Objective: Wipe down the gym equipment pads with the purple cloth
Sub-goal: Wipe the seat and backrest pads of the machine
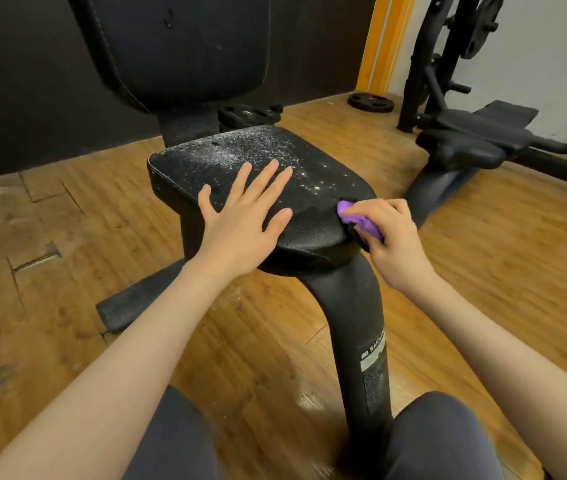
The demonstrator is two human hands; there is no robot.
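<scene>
A black seat pad fills the middle of the view, speckled with white droplets over its far half. My left hand lies flat on the pad's near left part, fingers straight and spread. My right hand grips a bunched purple cloth and presses it against the pad's near right edge. Behind the seat rises the black back pad, with a few pale marks on it.
The machine's black post with a warning label runs down between my knees. A second black bench and a plate rack stand at the right. Weight plates lie on the wooden floor behind.
</scene>
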